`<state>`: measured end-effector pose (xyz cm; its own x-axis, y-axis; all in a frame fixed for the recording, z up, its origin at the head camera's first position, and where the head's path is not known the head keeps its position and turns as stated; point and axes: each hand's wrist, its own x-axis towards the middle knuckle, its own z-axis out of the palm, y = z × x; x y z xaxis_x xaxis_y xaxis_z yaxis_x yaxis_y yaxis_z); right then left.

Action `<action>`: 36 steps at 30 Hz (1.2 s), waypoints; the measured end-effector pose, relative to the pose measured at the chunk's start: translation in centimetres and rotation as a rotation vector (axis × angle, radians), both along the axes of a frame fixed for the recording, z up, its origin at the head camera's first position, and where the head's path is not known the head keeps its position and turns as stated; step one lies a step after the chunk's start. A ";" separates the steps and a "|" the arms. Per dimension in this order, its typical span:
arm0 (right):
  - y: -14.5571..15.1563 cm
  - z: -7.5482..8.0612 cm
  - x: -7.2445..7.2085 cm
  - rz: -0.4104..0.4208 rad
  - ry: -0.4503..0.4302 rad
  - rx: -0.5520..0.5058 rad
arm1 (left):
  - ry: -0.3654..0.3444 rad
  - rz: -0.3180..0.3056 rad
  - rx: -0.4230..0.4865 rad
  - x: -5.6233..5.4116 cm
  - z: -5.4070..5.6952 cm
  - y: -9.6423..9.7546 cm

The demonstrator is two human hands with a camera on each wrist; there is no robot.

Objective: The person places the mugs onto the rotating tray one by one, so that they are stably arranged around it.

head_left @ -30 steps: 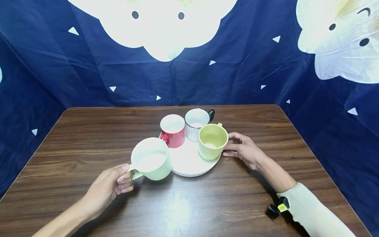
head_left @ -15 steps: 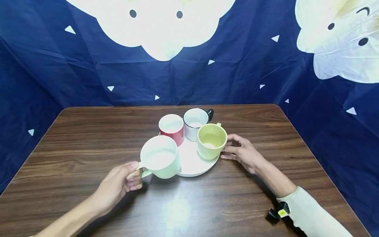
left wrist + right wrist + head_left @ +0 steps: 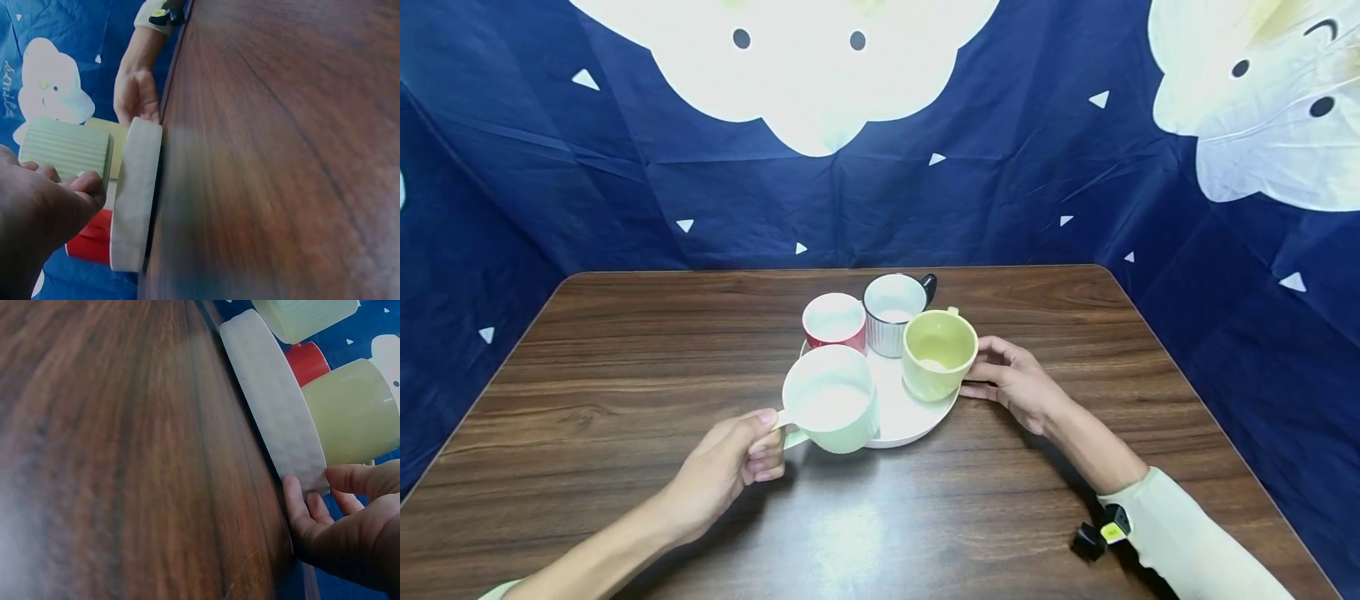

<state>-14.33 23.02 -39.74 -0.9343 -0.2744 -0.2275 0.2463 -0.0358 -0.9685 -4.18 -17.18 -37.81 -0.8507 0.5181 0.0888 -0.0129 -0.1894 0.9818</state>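
My left hand (image 3: 730, 458) grips a mint-green mug (image 3: 833, 404) by its handle. The ribbed mug overlaps the front left of a round white tray (image 3: 917, 425) in the head view, and the left wrist view has it raised beside the tray's edge. My right hand (image 3: 1011, 385) holds the tray's right edge, fingertips on its outer wall (image 3: 275, 406) and rim. On the tray stand a yellow-green mug (image 3: 936, 367) close to that hand, a white ribbed mug with a black rim and handle (image 3: 887, 333), and a red mug (image 3: 842, 335), partly hidden behind the mint-green one.
The tray rests on a dark wooden table (image 3: 625, 358). A blue curtain (image 3: 737, 200) with white cloud figures hangs along the back and sides. A small black device (image 3: 1112, 525) sits at the right sleeve.
My left hand has carried the mint-green mug rightward, from beside the tray to over its front left, now covering much of the red mug. The right hand stays at the tray's edge.
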 end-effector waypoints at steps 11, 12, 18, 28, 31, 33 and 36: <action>0.2 -0.3 -0.8 0.000 -0.008 -0.013 | 0.012 -0.005 0.003 -0.3 -0.2 1.9; 0.2 -0.2 -0.9 0.001 -0.007 -0.014 | 0.009 -0.004 0.002 -0.3 -0.2 2.1; 0.2 -0.4 -1.1 0.013 -0.006 -0.016 | 0.020 0.003 -0.013 -0.4 -0.1 2.9; 0.3 -0.3 -1.7 0.025 -0.011 -0.013 | 0.049 0.019 -0.067 -0.7 0.4 4.1; 0.3 -0.3 -1.9 0.034 -0.014 -0.015 | 0.043 0.028 -0.087 -0.9 0.4 4.3; 0.3 -0.2 -2.0 0.041 -0.015 -0.014 | 0.030 0.033 -0.100 -1.0 0.4 4.4; 0.3 -0.1 -2.2 0.042 -0.019 -0.014 | 0.010 0.033 -0.112 -1.1 0.3 4.6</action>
